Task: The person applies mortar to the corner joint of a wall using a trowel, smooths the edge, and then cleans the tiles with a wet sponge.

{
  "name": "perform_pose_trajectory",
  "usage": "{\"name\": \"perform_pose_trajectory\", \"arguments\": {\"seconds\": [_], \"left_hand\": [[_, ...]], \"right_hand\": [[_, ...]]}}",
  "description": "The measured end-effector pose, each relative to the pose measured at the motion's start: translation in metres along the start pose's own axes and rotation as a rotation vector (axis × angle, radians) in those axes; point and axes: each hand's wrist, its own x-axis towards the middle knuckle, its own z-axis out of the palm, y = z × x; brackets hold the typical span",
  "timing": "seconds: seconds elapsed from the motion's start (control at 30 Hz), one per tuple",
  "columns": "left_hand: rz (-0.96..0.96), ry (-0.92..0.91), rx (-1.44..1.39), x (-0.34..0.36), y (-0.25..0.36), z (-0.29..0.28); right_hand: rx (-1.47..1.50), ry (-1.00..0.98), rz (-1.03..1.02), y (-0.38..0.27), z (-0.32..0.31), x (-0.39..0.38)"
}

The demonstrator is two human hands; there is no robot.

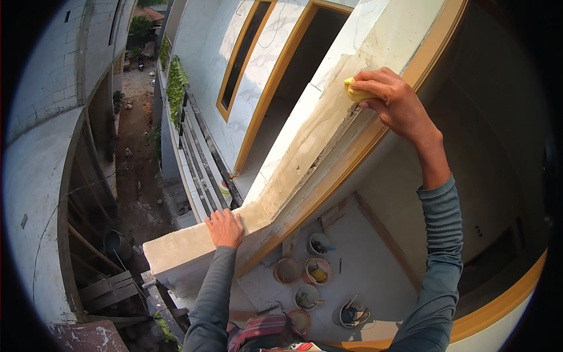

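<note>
A long wall ledge (296, 155) coated in beige plaster runs from the lower left up toward the upper right and bends near its lower end. On its upper part, my right hand (396, 102) grips a yellow sponge (356, 92) between thumb and fingers, against the plaster beside the wood trim. Part of the sponge is hidden by my fingers. My left hand (225, 229) lies on the ledge near the bend, fingers stretched toward the far edge, with nothing held. Rough, dark gaps show along the plaster's inner edge.
Far below stand several buckets (287, 270) and tubs on a pale tiled floor (369, 246). A brown wood frame (328, 202) curves along the ledge. Left of the ledge, a metal railing (202, 146) borders a drop to a dirt alley (138, 135). A doorway (293, 76) opens beyond.
</note>
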Motion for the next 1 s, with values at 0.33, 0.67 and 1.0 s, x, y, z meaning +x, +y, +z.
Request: {"name": "perform_pose_trajectory", "arguments": {"seconds": [0.33,0.67,1.0], "left_hand": [[-0.011,-0.002,-0.041,0.003,0.000,-0.003],[-0.003,-0.010,-0.051,0.001,0.002,-0.003],[0.020,0.056,-0.235,0.001,-0.007,-0.007]], "right_hand": [[-0.396,0.094,-0.165,-0.081,0.162,-0.059],[-0.485,0.557,0.163,-0.011,0.042,-0.009],[-0.406,0.168,-0.081,-0.117,0.246,-0.042]]}}
